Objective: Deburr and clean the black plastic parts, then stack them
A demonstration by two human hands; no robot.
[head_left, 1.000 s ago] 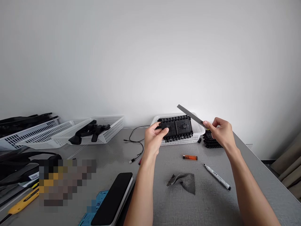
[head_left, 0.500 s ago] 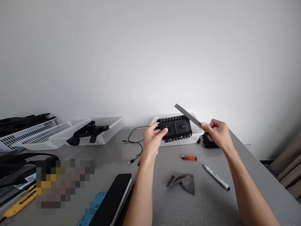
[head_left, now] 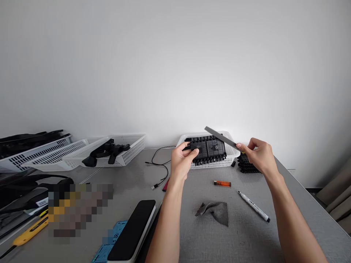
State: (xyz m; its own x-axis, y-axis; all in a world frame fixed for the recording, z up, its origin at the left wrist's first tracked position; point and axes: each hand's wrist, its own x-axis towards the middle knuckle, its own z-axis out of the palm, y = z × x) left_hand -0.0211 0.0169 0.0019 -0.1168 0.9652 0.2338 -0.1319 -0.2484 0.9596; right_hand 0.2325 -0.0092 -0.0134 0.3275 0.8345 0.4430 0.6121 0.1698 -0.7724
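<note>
My left hand [head_left: 183,159] is closed on the left end of a black plastic part [head_left: 208,149] with toothed long edges and a ridge across its middle. The part is held up, tilted, in front of a white plastic basket [head_left: 219,165]. In my right hand [head_left: 259,154] is a flat grey file [head_left: 221,136], gripped at its lower right end, where a bit of yellow shows. Its blade slants up to the left, over the part's upper right edge; whether they touch I cannot tell. Behind my right hand sit more black toothed parts [head_left: 248,164].
An orange lighter [head_left: 222,183], a marker [head_left: 254,206] and a crumpled grey cloth [head_left: 212,212] lie on the table. Further left are a black cable [head_left: 164,171], a black-topped device [head_left: 133,230], a yellow tool [head_left: 30,232] and white baskets [head_left: 131,149] with black items.
The file has swung to a flatter slant, its tip dropping toward the black part. My right hand has shifted slightly right. The whole view has also moved a little; both grips stay the same.
</note>
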